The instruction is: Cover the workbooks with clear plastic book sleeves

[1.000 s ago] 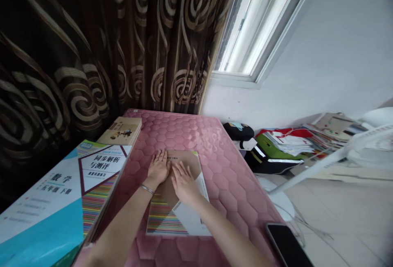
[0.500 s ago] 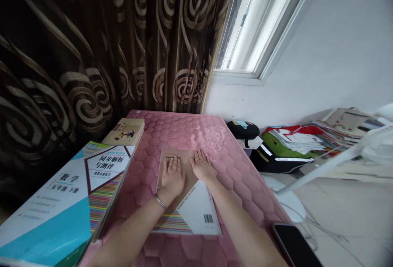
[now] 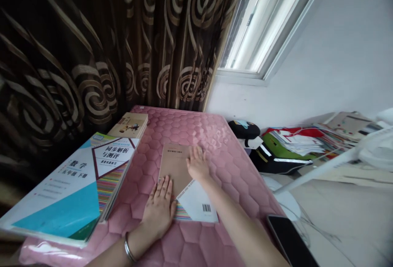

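A brown-and-white workbook [image 3: 176,164] lies flat on the pink quilted table cover [image 3: 190,242], its barcode corner toward me. My left hand [image 3: 159,207], with a silver bangle at the wrist, rests flat over the book's lower left edge, fingers stretched out. Across the upper right part of the cover lies my right hand [image 3: 198,164], its fingers extended and slightly blurred. Neither hand grips anything. To the left is a stack of large blue-and-white workbooks [image 3: 61,197], and behind it sit smaller tan books [image 3: 129,125].
A black phone [image 3: 290,240] lies at the table's right edge. Beyond that edge stand a white fan or lamp stand [image 3: 319,170], a green-and-black bag [image 3: 279,152] and piled papers [image 3: 307,140]. A dark patterned curtain [image 3: 107,41] hangs behind the table.
My left hand has slid from the middle of the cover down to the book's lower left edge. My right hand has shifted slightly left and up. The view has moved a little.
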A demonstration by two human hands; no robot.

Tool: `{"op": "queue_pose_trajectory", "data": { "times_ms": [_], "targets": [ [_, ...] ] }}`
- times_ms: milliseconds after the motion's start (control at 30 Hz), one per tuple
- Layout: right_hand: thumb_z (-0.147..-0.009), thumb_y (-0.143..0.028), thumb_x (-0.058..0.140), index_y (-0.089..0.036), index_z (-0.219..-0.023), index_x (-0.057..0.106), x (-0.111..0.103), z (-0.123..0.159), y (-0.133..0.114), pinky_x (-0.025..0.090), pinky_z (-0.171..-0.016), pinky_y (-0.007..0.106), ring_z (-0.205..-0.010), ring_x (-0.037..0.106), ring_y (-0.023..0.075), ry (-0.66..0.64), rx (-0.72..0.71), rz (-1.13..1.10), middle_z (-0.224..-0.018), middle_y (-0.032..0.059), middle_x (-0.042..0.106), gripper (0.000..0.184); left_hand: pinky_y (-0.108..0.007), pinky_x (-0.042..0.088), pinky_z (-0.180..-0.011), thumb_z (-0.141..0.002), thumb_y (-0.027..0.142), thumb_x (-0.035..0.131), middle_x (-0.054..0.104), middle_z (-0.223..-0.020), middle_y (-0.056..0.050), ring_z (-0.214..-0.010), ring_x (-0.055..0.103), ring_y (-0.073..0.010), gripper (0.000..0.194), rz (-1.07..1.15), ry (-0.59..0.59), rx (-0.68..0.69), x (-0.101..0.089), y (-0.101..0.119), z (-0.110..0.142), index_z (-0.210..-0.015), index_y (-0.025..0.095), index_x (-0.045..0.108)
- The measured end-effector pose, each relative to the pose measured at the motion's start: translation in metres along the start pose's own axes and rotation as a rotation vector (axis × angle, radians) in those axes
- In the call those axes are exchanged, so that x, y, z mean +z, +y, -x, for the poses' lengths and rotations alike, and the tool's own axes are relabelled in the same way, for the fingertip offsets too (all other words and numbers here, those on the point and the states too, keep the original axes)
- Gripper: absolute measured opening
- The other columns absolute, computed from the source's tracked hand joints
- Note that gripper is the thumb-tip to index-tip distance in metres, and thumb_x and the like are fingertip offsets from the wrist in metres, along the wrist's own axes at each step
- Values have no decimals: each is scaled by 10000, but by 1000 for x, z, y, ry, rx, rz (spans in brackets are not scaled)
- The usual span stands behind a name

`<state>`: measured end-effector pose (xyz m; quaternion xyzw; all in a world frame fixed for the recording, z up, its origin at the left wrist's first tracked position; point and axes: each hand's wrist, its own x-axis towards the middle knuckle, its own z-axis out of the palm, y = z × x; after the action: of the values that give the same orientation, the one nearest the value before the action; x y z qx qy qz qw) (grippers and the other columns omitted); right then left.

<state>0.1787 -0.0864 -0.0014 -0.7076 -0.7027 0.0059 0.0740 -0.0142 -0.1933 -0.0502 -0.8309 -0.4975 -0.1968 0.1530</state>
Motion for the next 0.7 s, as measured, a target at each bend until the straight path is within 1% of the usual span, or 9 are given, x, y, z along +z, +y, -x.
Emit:
{"op": "queue_pose_trajectory", "data": {
  "times_ms": [100, 167, 267, 333, 433, 500, 567, 633, 700],
  "targets": [
    [-1002, -360, 247, -62, -1499, 289, 11, 59, -30, 153, -1193, 447, -1480, 109, 255, 39, -249, -120, -1594, 134, 139, 581, -388, 323, -1118, -933, 297, 370, 398, -1520, -104, -1389, 379, -227, 636, -5, 34, 32, 2, 2, -1, -1527, 130, 217],
    [-1014, -374, 224, -105, -1511, 269, 19, 97, -34, 179, -1200, 407, -1476, 139, 207, 52, -380, -151, -1586, 91, 194, 567, -385, 315, -1124, -924, 275, 372, 401, -1520, -100, -1397, 366, -226, 641, 0, 52, 53, 3, 2, -1, -1528, 134, 213],
    [-1016, -388, 223, -88, -1498, 297, 24, 131, -13, 201, -1201, 409, -1470, 168, 205, 60, -342, -122, -1571, 106, 225, 572, -375, 329, -1116, -937, 315, 374, 405, -1520, -89, -1385, 383, -223, 620, 10, 51, 36, 2, 0, -1, -1521, 149, 247],
    [-1014, -397, 220, -65, -1488, 313, 23, 137, 6, 228, -1193, 424, -1464, 193, 219, 44, -265, -98, -1563, 131, 235, 586, -363, 360, -1095, -947, 329, 370, 420, -1513, -84, -1371, 400, -218, 583, 13, 42, 15, -1, 2, -2, -1501, 159, 309],
    [-1010, -409, 217, -71, -1493, 305, 22, 133, 21, 227, -1195, 421, -1462, 193, 224, 19, -188, -93, -1567, 121, 221, 596, -370, 453, -993, -945, 250, 367, 460, -1482, -93, -1335, 437, -251, 489, -10, 16, -86, -13, 5, -4, -1422, 195, 457],
    [-1006, -413, 214, -82, -1497, 300, 22, 131, 21, 202, -1203, 421, -1465, 176, 226, 2, -171, -106, -1573, 102, 200, 598, -383, 509, -881, -939, 220, 371, 541, -1382, -135, -1213, 534, -281, 432, -34, -28, -196, -24, 7, -3, -1331, 185, 547],
    [-1003, -407, 212, -79, -1501, 285, 22, 132, 18, 182, -1208, 424, -1467, 161, 225, -18, -164, -120, -1575, 92, 183, 601, -391, 530, -806, -926, 238, 407, 615, -1200, -174, -1036, 608, -282, 365, -28, -85, -291, -32, 5, -2, -1213, 121, 600],
    [-998, -404, 221, -78, -1502, 278, 21, 133, 15, 172, -1210, 428, -1468, 152, 225, -32, -156, -135, -1573, 86, 171, 603, -386, 533, -787, -890, 238, 469, 631, -1068, -181, -933, 630, -271, 325, 24, -136, -369, -35, 1, 0, -1132, 63, 598],
    [-995, -407, 232, -89, -1502, 286, 21, 134, 15, 172, -1210, 435, -1467, 152, 227, -35, -148, -149, -1571, 80, 167, 601, -368, 534, -785, -845, 187, 498, 634, -1041, -180, -904, 647, -258, 310, 117, -168, -433, -35, -7, 0, -1110, 47, 577]
  ]
}}
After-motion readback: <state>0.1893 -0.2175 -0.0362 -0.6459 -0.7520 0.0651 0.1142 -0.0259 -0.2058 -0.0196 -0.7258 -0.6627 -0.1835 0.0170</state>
